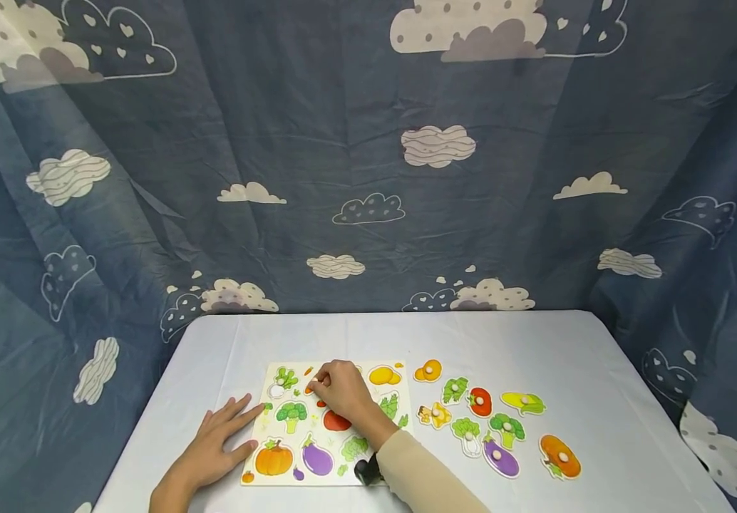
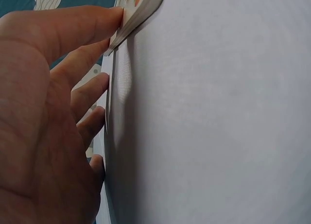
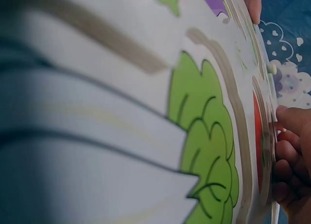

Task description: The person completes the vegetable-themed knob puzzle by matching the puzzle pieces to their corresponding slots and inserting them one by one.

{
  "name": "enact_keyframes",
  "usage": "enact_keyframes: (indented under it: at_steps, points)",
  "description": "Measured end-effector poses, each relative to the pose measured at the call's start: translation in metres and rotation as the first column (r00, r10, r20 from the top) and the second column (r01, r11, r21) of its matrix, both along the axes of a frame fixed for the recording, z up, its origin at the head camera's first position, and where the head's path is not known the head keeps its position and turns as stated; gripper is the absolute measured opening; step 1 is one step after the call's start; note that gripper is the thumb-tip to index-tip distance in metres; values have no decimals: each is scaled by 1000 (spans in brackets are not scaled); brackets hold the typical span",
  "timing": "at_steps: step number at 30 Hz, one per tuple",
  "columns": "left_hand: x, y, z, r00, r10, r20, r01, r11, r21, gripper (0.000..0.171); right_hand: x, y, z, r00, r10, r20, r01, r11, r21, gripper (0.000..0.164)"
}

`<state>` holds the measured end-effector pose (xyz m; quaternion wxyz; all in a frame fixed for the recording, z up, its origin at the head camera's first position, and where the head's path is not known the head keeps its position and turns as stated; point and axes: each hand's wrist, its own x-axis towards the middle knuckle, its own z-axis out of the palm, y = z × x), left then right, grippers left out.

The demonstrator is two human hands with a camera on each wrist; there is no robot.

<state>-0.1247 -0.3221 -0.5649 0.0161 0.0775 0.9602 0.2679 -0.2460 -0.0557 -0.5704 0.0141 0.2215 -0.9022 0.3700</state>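
A white vegetable puzzle board (image 1: 259, 434) lies on the table, with pictures such as a broccoli (image 1: 291, 413), a pumpkin (image 1: 274, 459) and an eggplant (image 1: 317, 458). My left hand (image 1: 217, 442) rests at its left side, fingers spread, with fingertips at the board's edge; the left wrist view shows the index finger against a corner of it. Over the upper middle of the board, my right hand (image 1: 343, 388) pinches an orange puzzle piece (image 1: 308, 389), mostly hidden by the fingers. In the right wrist view the right fingers (image 3: 286, 158) are curled close to the board's surface.
Several loose knobbed pieces lie right of the board: red pepper (image 1: 480, 402), corn (image 1: 522, 403), broccoli (image 1: 507, 430), eggplant (image 1: 500, 456) and pumpkin (image 1: 560, 457) among them. A white cloth covers the table (image 1: 631, 442). A dark cloud-patterned curtain (image 1: 368, 171) hangs behind.
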Motion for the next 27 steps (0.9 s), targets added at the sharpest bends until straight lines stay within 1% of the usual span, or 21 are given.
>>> enact_keyframes:
  at_steps: [6, 9, 13, 18, 20, 24, 27]
  points:
    - [-3, 0, 2, 999, -10, -49, 11, 1000, 9, 58, -3, 1, 4, 1000, 5, 5, -5, 1000, 10, 14]
    - [-3, 0, 1, 998, -14, -55, 15, 1000, 14, 58, -2, 1, 3, 1000, 5, 15, -5, 1000, 11, 14]
    - [0, 1, -2, 999, -16, -38, 16, 1000, 14, 59, 2, 2, -1, 999, 18, 37, -19, 1000, 18, 13]
    - [0, 3, -5, 1000, -18, -16, 18, 1000, 4, 59, 4, 7, -2, 1000, 11, 15, -11, 1000, 23, 13]
    - [-2, 3, -4, 1000, -18, -6, 18, 1000, 1, 59, 4, 8, -1, 1000, 13, 12, -13, 1000, 12, 15]
    - [-3, 0, 0, 1000, -13, 10, 13, 1000, -9, 60, 4, 11, 0, 999, 41, 21, -41, 999, -18, 22]
    - [-4, -2, 2, 1000, -5, 22, 6, 1000, -16, 60, 4, 14, 2, 997, 69, 29, -68, 997, -31, 23]
